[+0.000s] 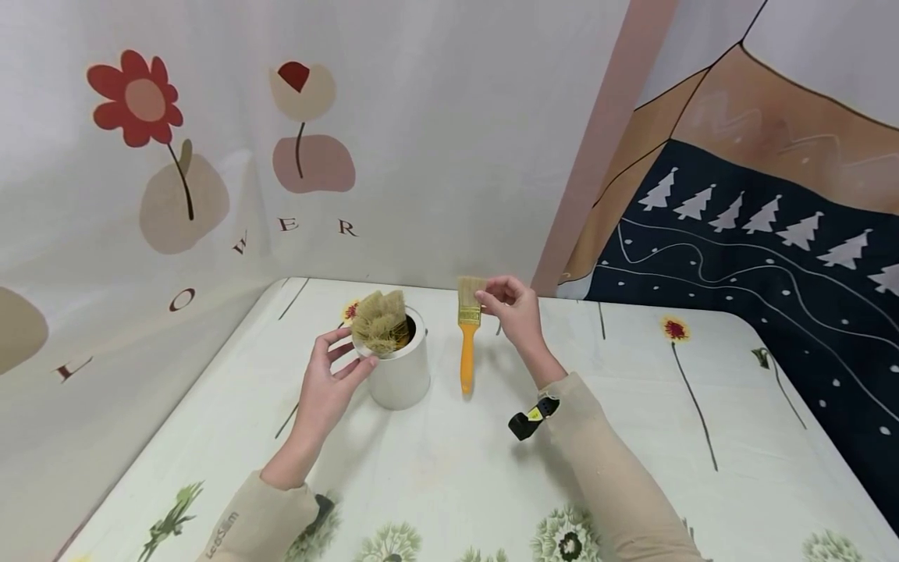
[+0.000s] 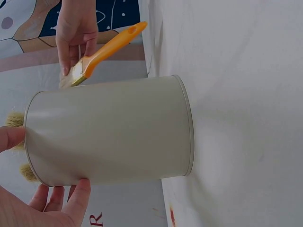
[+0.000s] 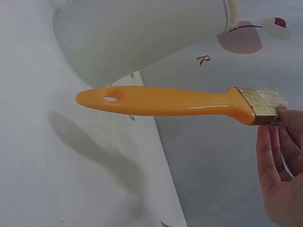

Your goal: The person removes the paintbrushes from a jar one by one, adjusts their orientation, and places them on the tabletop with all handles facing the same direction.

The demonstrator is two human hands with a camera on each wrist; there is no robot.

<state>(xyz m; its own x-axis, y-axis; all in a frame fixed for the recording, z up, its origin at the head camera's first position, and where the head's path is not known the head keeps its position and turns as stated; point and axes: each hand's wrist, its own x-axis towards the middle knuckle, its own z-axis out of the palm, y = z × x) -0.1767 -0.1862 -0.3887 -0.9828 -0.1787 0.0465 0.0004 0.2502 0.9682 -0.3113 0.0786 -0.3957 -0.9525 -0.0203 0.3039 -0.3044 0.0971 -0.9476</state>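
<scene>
We find the right hand [image 1: 518,316] pinching the brush [image 1: 467,339] bristle-end, the left hand [image 1: 332,382] curved wide, gripping the can [image 1: 402,382]. We judge brush-moving underway; next needs steady aim.

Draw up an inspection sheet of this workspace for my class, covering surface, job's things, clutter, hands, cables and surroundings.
Surface: white table covering, flower-printed.
Job's things: white can, upright, holding bristles-up brushes, count unclear; orange-handled brush outside it, bristles up.
Clutter: nothing seen.
Left hand: holds the white can near its rim.
Right hand: pinches the orange-handled brush at its bristles.
Cables: nothing seen.
Surroundings: flower-printed backdrop behind; dark tree-printed area at the picture's right.
</scene>
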